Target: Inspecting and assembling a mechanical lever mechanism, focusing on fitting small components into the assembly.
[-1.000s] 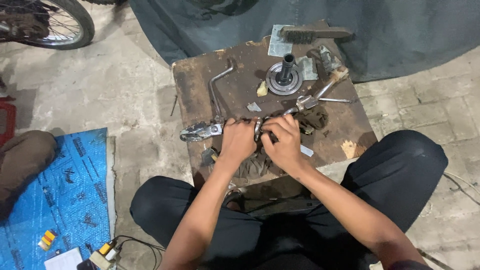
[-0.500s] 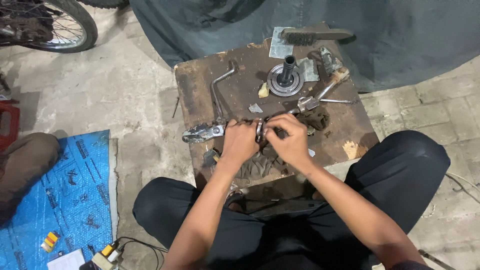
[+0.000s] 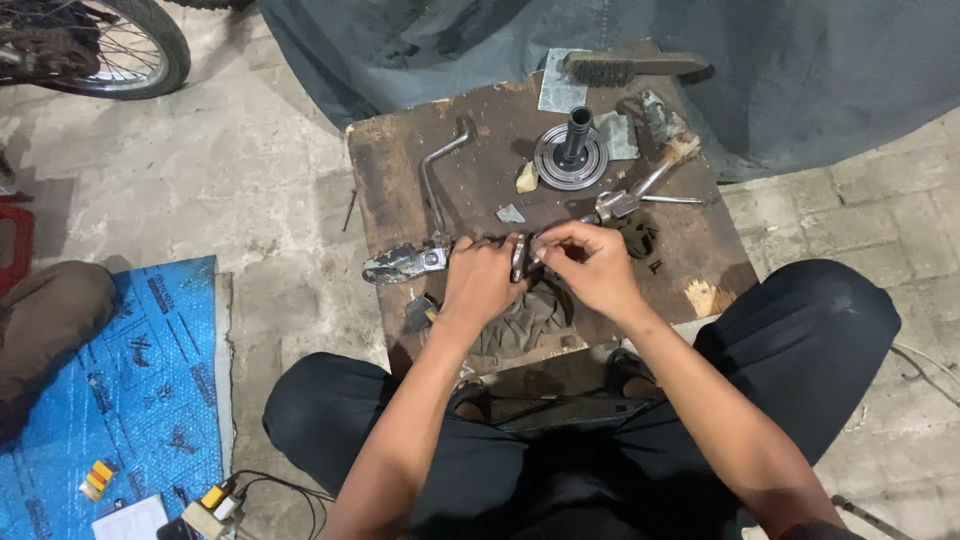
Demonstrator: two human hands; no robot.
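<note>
- We sit before the counter, our two hands close together at its near middle: left hand, right hand.
- Between our hands we hold a small ring.
- A rag lies under our hands at the counter's near edge.
- The crank runs from our left hand toward the far left of the counter.
- Behind our right hand stands the hub, with a hammer to its right.
- A brush lies at the far edge.
- On the floor to our left lies a mat; a wheel stands far left.
</note>
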